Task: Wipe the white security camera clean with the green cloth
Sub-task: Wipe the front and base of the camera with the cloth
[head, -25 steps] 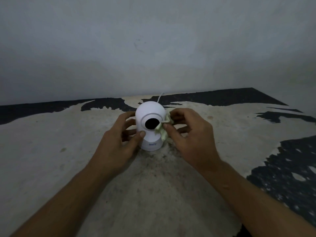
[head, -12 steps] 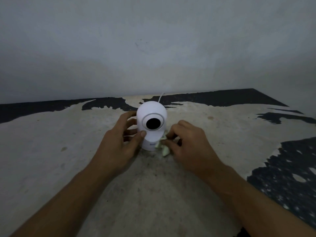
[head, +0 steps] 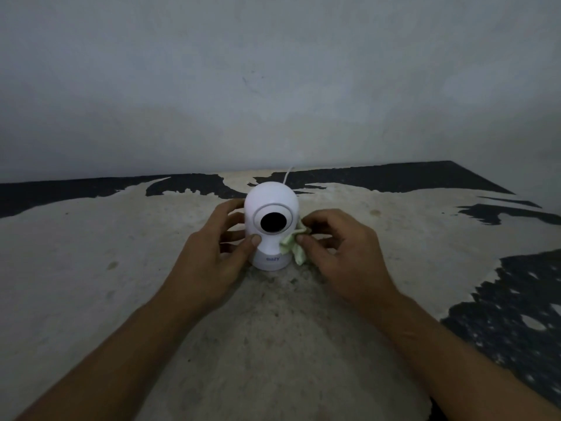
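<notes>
A white security camera (head: 271, 202) with a round head and a black lens stands upright on a worn tabletop (head: 91, 268), lens facing me. My left hand (head: 212, 256) grips its left side, thumb on the front below the lens. My right hand (head: 340, 250) pinches a small crumpled green cloth (head: 293, 246) and presses it against the camera's right side, between the head and the base.
A thin white cable (head: 287, 174) runs from behind the camera toward the grey wall (head: 273, 86) at the back. The tabletop is pale with dark peeled patches, largest at the right (head: 516, 314).
My right hand with the cloth went from beside the lens down to the camera's base, then back up to mid-height on the right side. My left hand kept its grip.
</notes>
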Demonstrator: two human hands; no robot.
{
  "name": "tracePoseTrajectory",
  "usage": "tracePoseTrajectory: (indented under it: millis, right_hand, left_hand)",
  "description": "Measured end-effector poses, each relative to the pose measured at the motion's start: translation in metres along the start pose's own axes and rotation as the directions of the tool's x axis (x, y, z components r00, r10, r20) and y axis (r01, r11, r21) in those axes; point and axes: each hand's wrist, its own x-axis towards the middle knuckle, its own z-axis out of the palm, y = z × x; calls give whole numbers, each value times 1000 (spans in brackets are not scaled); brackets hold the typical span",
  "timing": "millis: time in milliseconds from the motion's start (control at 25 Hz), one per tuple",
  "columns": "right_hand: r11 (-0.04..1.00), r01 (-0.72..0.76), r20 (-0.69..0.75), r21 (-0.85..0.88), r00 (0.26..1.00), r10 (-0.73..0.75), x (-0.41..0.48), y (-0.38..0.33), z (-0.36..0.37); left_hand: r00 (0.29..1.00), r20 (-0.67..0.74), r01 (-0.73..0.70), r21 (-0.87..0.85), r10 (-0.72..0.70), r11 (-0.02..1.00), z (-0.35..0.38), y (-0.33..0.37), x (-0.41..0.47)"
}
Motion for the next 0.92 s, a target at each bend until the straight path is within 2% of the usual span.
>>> tracePoseTrajectory:
  millis: [120, 280, 400, 520, 680, 800, 920]
  right_hand:
    - [992, 53, -115, 113, 993, -40, 6, -5, 2]
    - [995, -18, -63, 98, 998, 25, 3, -6, 10]
    - [994, 19, -78, 111, 997, -11, 1, -9, 11]
    - [993, -20, -8, 118, 1000, 21, 1, -10, 13]
    - [999, -30, 34, -13, 999, 31, -2, -4, 11]
    - [999, -23, 93, -41, 995, 27, -2, -1, 0]
    - [990, -116, 225, -83, 965, 132, -5, -2, -7]
  left_hand:
    - [1000, 0, -1, -11, 1, 1000, 0, 0, 0]
    - [1000, -2, -5, -3, 5, 1000, 1, 0, -1]
    - [1000, 2, -9, -13, 9, 1000, 2, -1, -1]
    - [1000, -2, 3, -19, -3, 1000, 2, -2, -1]
    - [1000, -15, -2, -4, 1, 1000, 4, -1, -2]
    - [1000, -12, -10, 7, 10, 1000, 5, 0, -2]
    - [1000, -12, -20, -5, 20, 1000, 4, -1, -2]
